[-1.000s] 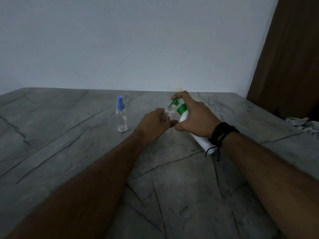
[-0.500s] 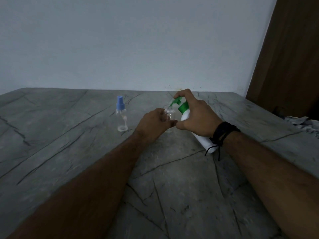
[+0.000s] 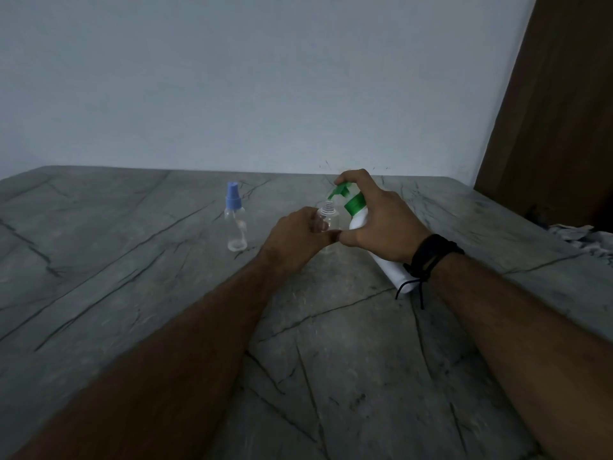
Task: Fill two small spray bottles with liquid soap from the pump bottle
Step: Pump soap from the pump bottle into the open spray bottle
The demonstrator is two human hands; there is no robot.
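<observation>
Standing upright on the grey veined worktop, left of both hands: a clear spray bottle with a blue cap, untouched. Next, the left hand curls its fingers round a second clear spray bottle, uncapped, threaded neck open and showing just above the knuckles. Right hand grips the white pump bottle, tilted, base toward the person; index finger on the green pump head. Nozzle sits just above the open neck. Thumbs of both hands nearly touch. Black cord wristband on right wrist. Crumpled cloth at far right edge.
</observation>
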